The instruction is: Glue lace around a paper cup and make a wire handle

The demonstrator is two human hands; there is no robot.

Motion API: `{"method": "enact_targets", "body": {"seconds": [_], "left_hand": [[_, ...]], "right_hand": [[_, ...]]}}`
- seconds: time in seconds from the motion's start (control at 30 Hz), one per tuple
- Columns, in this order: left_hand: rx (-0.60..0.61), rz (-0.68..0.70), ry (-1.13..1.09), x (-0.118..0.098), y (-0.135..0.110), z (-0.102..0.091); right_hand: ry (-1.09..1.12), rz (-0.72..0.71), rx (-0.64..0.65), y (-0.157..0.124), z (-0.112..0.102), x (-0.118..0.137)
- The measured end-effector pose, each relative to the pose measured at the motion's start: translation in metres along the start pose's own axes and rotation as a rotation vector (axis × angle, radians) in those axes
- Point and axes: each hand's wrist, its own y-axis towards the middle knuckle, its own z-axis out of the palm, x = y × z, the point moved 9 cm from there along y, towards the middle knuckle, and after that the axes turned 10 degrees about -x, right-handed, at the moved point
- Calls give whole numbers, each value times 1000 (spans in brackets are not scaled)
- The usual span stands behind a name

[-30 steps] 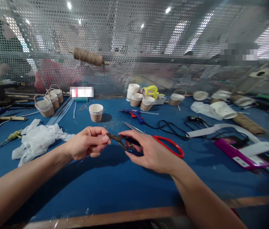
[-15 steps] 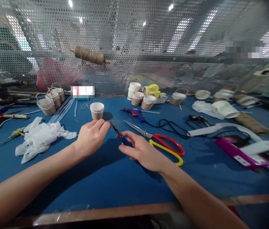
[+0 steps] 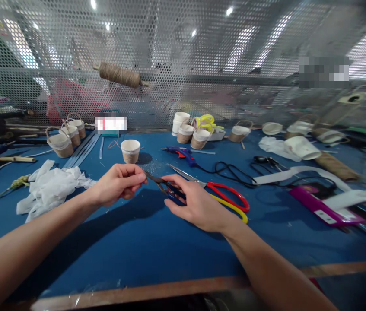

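Note:
My right hand (image 3: 198,205) is wrapped around a pair of blue-handled pliers (image 3: 157,179), its dark jaws pointing left. At the tip of those jaws, my left hand (image 3: 118,183) is closed in a pinch of thumb and forefinger. Whatever lies in that pinch is too small to make out. Just beyond the left hand stands a small white cup (image 3: 130,146) with a brown-wrapped lower part, upright on the blue table. Scissors (image 3: 228,196) with one red and one yellow handle lie by my right hand, partly covered by it.
Crumpled white cloth (image 3: 51,185) lies at left, near several handled cups (image 3: 60,146). A blue glue gun (image 3: 183,155) with a black cord rests behind the scissors. A purple box (image 3: 315,209) is at right. A twine spool (image 3: 119,74) hangs on the perforated screen.
The pliers' handles have spread apart. My left hand has turned and shifted slightly left, showing its thumb and forefinger pinched. The cup stays in place; the whole view has shifted slightly.

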Motion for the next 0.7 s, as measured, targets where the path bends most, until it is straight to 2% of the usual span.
{"method": "enact_targets", "body": {"seconds": [0.13,0.2,0.27,0.37,0.43,0.57,0.7], "left_hand": [[81,-94,-126,5,-2,10],[36,-47,-43,3,0,8],[-129,136,205,-9,2,-2],[-401,524,667,-37,-8,-8],[-459,666,853,-42,-14,-2],[-447,683,938,-39,-14,3],[-401,561,727,-34,-11,-1]], "right_hand": [[-46,-43,-34,0,-5,3],[-23,-18,-40,1,-4,1],[25,27,-53,2,-3,-4],[84,102,-63,2,3,-10],[115,135,-54,1,8,-12],[114,145,-48,-1,13,-12],[72,89,-89,0,10,-10]]}}
